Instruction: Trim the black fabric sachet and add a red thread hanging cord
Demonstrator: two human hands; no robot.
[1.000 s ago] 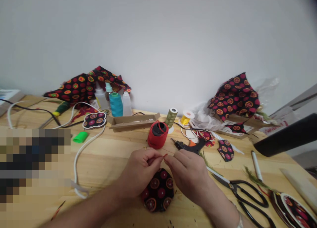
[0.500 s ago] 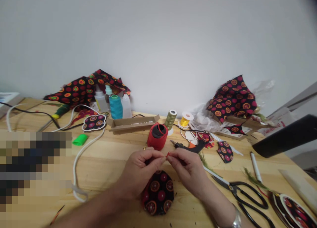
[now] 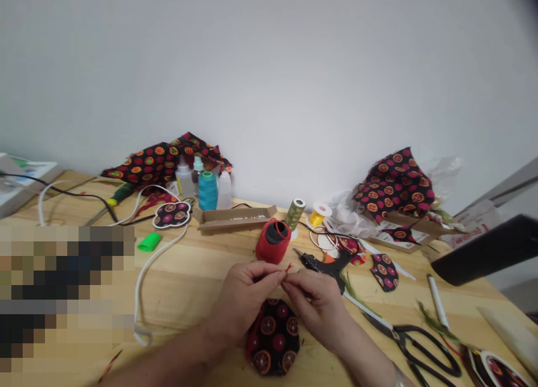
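Fingertip to fingertip, my left hand (image 3: 244, 294) and my right hand (image 3: 319, 306) are closed in a pinch. Between them a short bit of red thread (image 3: 288, 267) pokes up; the rest is hidden by the fingers. Below the hands lies a piece covered in black patterned fabric (image 3: 275, 342) with round red and orange motifs, partly behind my left hand. Just beyond the fingers stands a cone of red thread (image 3: 264, 250) with a dark core. A black glue gun (image 3: 323, 266) lies beside my right hand.
Black-handled scissors (image 3: 395, 334) and a white marker (image 3: 437, 302) lie at the right. Behind are an olive thread spool (image 3: 295, 212), a yellow spool (image 3: 317, 216) and a shallow cardboard box (image 3: 235, 219). A white cable (image 3: 145, 275) and a green cap (image 3: 149, 242) are at left.
The view has tilted, so the table's things sit lower and mostly a little further right. Both hands stay pinched together; more of the red thread shows above the fingertips.
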